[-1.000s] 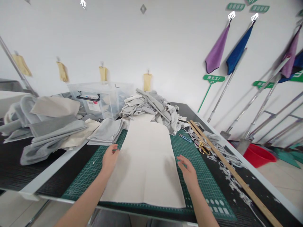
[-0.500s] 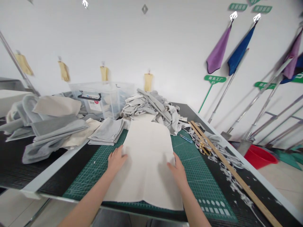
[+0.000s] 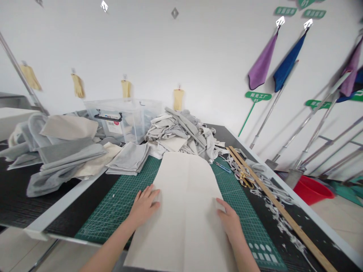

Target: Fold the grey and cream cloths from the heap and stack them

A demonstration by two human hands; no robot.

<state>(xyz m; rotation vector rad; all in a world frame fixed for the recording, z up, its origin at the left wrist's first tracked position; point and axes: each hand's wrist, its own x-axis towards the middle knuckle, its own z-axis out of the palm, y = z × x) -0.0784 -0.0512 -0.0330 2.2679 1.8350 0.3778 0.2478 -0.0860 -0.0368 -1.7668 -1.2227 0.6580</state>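
Observation:
A large cream sheet with rounded far corners and a faint crease down its middle lies over the green cutting mat. Its near edge runs past the table's front edge. My left hand rests on the sheet's left edge, fingers spread and flat. On the right edge, my right hand touches the sheet with fingers stretched and the thumb apart; its outer fingers are partly hidden. Whether the sheet is paper or cloth I cannot tell.
Grey and cream cloths lie heaped at left, with a folded grey stack. Behind are a clear plastic box and a cloth pile. At right lie blue snips, gold scissors, a wooden ruler and scraps.
The cream sheet has come nearer to me and slightly right, uncovering more of the cloth pile's front. Both hands have shifted toward me and right with it; the left fingers are more spread.

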